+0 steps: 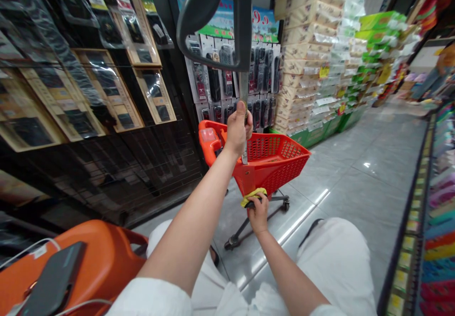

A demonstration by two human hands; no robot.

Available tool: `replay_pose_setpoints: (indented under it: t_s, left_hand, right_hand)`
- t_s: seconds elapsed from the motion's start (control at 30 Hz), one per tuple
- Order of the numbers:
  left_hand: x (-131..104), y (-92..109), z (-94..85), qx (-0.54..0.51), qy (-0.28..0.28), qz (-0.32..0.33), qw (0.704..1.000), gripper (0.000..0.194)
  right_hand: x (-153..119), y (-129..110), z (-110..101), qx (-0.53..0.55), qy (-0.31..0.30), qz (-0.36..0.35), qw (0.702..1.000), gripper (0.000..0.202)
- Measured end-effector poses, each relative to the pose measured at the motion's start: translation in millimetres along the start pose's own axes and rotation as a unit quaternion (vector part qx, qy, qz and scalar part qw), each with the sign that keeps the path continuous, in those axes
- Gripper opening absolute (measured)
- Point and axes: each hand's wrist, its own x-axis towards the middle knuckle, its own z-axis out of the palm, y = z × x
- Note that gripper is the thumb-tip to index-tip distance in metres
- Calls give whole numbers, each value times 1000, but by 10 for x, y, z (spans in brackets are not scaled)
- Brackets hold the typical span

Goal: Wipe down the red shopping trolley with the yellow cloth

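Note:
An orange-red plastic shopping cart (pixel 280 169) stands on the floor in front of me, its basket perforated and its dark frame on wheels. My left hand (pixel 238 130) is wrapped round the metal post below the grey loop-shaped handle (pixel 243 31), thumb upward. Lower down, my right hand (pixel 259 212) grips a yellow cloth (pixel 254 196) with a dark part showing under the fingers. The cloth touches the cart's lower side, beneath the basket's near corner.
Packaged goods (pixel 152 93) hang on a dark rack at left. Stacked cartons (pixel 309 46) line the aisle ahead. An orange plastic object (pixel 110 245) bearing a dark power-bank-like device (pixel 57 278) and white cable is at lower left. Colourful shelf goods (pixel 441 226) edge the right; a person (pixel 435 72) is far off.

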Motion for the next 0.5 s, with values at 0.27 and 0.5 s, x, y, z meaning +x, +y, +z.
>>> replay_pose_setpoints:
  t_s: [0.27, 0.5]
  left_hand:
    - [36, -41, 17, 17, -4, 9, 1000, 58]
    - [45, -56, 22, 19, -15, 23, 999, 58]
  right_hand:
    - [191, -134, 50, 44, 22, 12, 999, 46]
    - [-457, 242, 267, 151, 24, 219, 964, 34]
